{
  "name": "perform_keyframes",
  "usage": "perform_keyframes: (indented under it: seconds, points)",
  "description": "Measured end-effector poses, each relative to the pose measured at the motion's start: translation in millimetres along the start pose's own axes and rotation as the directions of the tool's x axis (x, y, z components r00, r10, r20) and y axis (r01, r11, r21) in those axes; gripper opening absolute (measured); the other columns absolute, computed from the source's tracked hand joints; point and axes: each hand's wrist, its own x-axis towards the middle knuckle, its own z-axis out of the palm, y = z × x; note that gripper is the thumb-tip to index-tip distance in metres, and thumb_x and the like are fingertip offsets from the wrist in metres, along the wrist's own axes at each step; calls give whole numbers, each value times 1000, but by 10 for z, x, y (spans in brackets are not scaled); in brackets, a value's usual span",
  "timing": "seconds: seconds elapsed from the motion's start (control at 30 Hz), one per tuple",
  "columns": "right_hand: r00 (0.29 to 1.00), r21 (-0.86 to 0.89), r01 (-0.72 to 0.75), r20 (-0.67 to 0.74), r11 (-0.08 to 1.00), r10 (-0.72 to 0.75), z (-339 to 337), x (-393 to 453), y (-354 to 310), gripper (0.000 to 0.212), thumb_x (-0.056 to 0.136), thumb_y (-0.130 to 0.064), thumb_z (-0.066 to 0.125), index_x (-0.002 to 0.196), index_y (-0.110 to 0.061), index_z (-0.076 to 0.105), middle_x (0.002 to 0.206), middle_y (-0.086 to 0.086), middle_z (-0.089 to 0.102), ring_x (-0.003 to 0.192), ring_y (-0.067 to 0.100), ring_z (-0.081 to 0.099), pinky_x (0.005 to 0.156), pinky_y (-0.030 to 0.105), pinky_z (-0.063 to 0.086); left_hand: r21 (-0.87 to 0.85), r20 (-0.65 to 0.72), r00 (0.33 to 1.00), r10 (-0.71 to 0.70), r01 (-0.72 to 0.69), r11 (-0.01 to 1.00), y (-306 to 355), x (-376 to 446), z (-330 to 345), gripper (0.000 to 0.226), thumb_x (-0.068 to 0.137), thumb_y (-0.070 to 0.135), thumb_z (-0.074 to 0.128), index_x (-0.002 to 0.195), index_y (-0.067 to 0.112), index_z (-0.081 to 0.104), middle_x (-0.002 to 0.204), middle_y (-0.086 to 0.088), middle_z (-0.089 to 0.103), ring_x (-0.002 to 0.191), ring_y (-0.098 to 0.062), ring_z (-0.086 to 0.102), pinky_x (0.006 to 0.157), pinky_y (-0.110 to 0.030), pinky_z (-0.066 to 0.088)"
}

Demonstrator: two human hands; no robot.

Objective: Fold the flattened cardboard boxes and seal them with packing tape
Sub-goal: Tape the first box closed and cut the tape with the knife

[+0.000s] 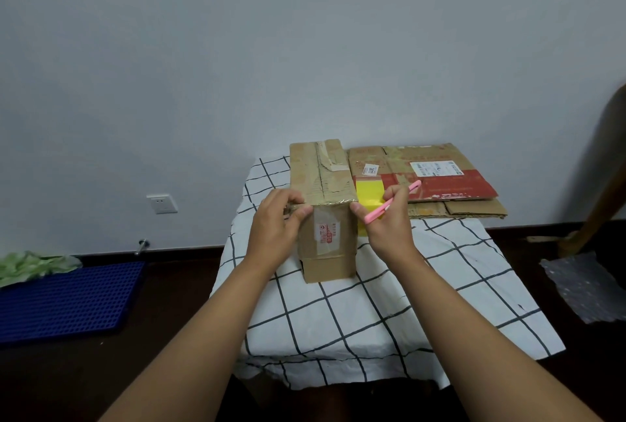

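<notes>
So the tall brown cardboard box (323, 215) is standing folded on the table with the white black-checked cloth (372, 303), old tape running along its top seam. The left hand (277, 222) is at the near top-left corner of it, fingers curled and pinching what looks like a strip or small roll of tape right at the edge; too small to say which. Across the box's near face from that, the right hand (389, 218) has a pink pen-shaped utility cutter (393, 201) gripped between its fingers, and its thumb tip touches the box's near right top corner. Just behind that hand there's a yellow block-like thing (367, 200), partly hidden. Further back and to the right of the cutter, a stack of flattened cardboard boxes with red print and white labels (440, 181) lies flat on the cloth, apart from both hands.
</notes>
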Motion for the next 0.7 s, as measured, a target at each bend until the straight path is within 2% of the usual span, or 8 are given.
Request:
perform_keyframes:
  seconds: [0.1,0.17,0.23,0.37,0.47,0.57,0.63,0.7]
  points:
    - [1000,15,-19,3,1000,19,-21,-4,-6,47,87,-21,74,104,-14,30,82,-5,35,68,9,36,57,22,34,-78,72,997,-4,10,997,-37,-22,-50,12,94,18,63,101,28,64,118,18,54,107,8,53,82,-9,45]
    - [1000,15,-25,8,1000,25,-27,-6,-11,47,88,-21,74,104,-14,30,82,-5,35,68,9,36,59,26,34,-133,78,995,-55,65,989,-71,-34,-69,20,94,16,62,99,35,66,127,10,50,114,0,52,88,-16,49]
    - [1000,19,-28,13,999,28,-18,-8,-29,47,88,-21,73,105,-13,30,82,-5,35,69,8,36,61,27,35,-195,70,993,-95,107,975,-63,-49,-69,26,95,12,60,98,38,66,127,7,52,111,-2,56,89,-18,50]
    - [999,38,-43,20,998,42,-31,-15,-54,47,88,-21,73,105,-13,31,83,-4,37,70,8,37,62,29,36,-349,53,975,-217,222,910,4,-82,-22,25,96,8,57,114,25,58,122,10,60,104,10,57,85,-9,47]
    - [998,45,-55,23,997,54,-42,-19,-62,47,88,-21,73,106,-14,31,84,-4,38,71,9,38,63,29,37,-470,9,951,-310,278,838,44,-138,51,26,97,8,56,120,15,46,126,10,57,110,7,57,81,-5,44]
    - [998,57,-62,28,996,60,-41,-22,-72,47,88,-21,74,105,-14,31,84,-3,37,71,10,38,62,31,37,-442,-101,927,-361,283,851,111,-225,122,18,100,12,53,114,22,47,122,20,54,101,10,57,71,0,42]
    - [997,58,-68,32,996,66,-43,-25,-84,47,88,-21,73,106,-14,31,84,-3,38,69,10,38,61,30,37,-412,-167,918,-360,266,871,139,-266,156,17,101,14,51,107,30,50,112,26,57,92,10,62,66,-1,43]
    - [997,58,-68,33,996,66,-46,-29,-90,47,88,-21,73,106,-14,31,84,-3,37,69,9,38,60,29,37,-332,-224,921,-319,236,913,133,-278,184,21,101,15,50,107,35,54,114,19,61,98,2,64,69,-3,44]
